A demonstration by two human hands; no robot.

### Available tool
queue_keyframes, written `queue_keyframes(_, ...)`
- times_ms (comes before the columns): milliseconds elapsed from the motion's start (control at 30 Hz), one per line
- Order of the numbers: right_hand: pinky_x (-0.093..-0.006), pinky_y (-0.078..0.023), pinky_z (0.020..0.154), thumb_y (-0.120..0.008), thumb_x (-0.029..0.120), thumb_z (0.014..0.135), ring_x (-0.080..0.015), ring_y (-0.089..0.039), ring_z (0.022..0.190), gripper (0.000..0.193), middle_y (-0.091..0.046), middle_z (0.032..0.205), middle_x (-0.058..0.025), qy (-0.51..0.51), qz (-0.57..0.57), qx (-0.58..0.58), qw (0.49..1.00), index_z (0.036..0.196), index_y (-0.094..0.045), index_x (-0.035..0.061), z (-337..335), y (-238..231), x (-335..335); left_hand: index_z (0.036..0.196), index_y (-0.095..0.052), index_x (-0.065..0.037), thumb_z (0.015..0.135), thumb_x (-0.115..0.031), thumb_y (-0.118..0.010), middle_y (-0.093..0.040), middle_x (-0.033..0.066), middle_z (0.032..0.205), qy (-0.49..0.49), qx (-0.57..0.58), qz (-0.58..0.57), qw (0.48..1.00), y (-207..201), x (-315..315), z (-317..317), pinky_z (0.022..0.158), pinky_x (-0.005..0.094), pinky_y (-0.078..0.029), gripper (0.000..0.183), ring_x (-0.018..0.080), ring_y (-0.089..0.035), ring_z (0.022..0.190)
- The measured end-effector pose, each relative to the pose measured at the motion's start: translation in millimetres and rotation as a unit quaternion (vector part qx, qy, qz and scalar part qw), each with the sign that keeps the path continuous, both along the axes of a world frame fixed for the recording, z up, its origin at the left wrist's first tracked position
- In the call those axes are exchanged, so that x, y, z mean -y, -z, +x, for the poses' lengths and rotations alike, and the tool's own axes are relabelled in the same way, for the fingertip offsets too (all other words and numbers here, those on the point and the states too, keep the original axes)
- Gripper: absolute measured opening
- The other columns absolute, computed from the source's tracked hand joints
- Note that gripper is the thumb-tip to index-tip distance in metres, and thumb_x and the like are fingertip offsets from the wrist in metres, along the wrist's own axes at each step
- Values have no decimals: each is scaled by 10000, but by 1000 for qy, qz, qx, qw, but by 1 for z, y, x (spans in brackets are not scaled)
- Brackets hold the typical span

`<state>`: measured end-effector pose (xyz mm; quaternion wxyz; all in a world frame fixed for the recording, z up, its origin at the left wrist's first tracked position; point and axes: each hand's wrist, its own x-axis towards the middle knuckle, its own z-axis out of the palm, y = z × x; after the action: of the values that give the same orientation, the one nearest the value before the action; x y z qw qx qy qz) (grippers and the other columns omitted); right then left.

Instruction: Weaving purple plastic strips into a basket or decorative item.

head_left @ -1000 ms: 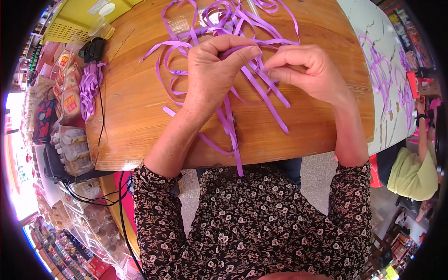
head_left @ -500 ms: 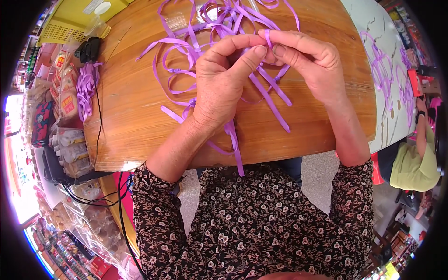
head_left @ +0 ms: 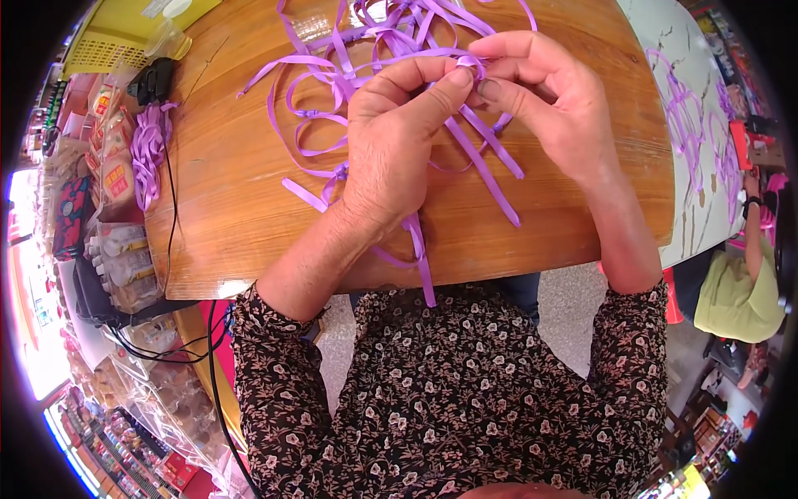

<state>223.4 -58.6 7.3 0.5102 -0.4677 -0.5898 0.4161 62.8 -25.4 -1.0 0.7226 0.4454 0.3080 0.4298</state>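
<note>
Over the wooden table my left hand [head_left: 391,141] pinches a small loop of purple ribbon [head_left: 468,61] between thumb and forefinger. My right hand [head_left: 561,108] meets it from the right, thumb and fingers curled around the same ribbon, its forefinger raised off the loop. The fingertips partly cover how the ribbon runs there. Below and behind my hands lies a loose tangle of purple ribbons [head_left: 320,151], with small knots and loops in several places. Two cut ends [head_left: 486,179] stretch toward me, and another strand [head_left: 422,266] hangs over the table's near edge.
On the table's left side sit a yellow basket [head_left: 104,51], a clear plastic cup [head_left: 170,40], a black device with a cord [head_left: 155,81] and a purple ribbon bundle [head_left: 150,150]. A marble-patterned surface [head_left: 677,200] at right bears more ribbons. Beyond it is another person [head_left: 740,291].
My right forefinger has lifted away from the ribbon loop, and the loop now lies folded over at my left fingertips. The whole view has shifted slightly.
</note>
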Motion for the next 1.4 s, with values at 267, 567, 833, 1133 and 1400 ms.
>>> queue_keyframes(267, -230, -471, 695, -588, -32, 817, -138, -612, 818, 218, -645, 877, -58, 15, 138, 197, 971, 1029, -614, 10, 2, 4, 1, 908, -639, -6, 843, -98, -618, -529, -53, 655, 10, -41, -27, 999, -5, 0, 1, 483, 171, -238, 114, 17, -347, 526)
queue_keyframes(567, -301, -445, 724, -644, 67, 701, -187, -595, 771, 211, -630, 819, -31, 91, 420, 475, 768, 912, -653, 47, 10, 7, -5, 882, -635, 26, 841, -105, -624, -624, 45, 734, 18, -77, 18, 997, 2, -4, -2, 439, 207, -465, 137, 78, -568, 553)
queue_keyframes(833, -305, -459, 688, -690, 42, 639, -176, -592, 736, 257, -641, 819, -43, 43, 468, 475, 744, 896, -675, 38, 9, -22, -2, 857, -637, 15, 802, -110, -670, -597, 32, 687, 107, -39, -43, 993, 4, -16, -7, 459, 236, -470, 140, 86, -540, 529)
queue_keyframes(1133, -314, -430, 626, -763, 97, 639, -203, -581, 685, 196, -619, 756, -45, 78, 324, 420, 844, 800, -661, 48, 16, -28, 2, 922, -622, -6, 823, -112, -653, -553, -26, 721, 132, -55, -60, 988, 3, -15, -6, 503, 200, -304, 148, 43, -403, 567)
queue_keyframes(1400, -239, -458, 639, -700, -9, 715, -158, -585, 689, 188, -623, 769, -54, 39, 263, 297, 917, 895, -652, 15, 14, 0, -4, 897, -610, -6, 820, -123, -651, -507, -52, 698, 56, -48, -5, 997, -1, -6, -1, 485, 177, -270, 146, 26, -363, 538)
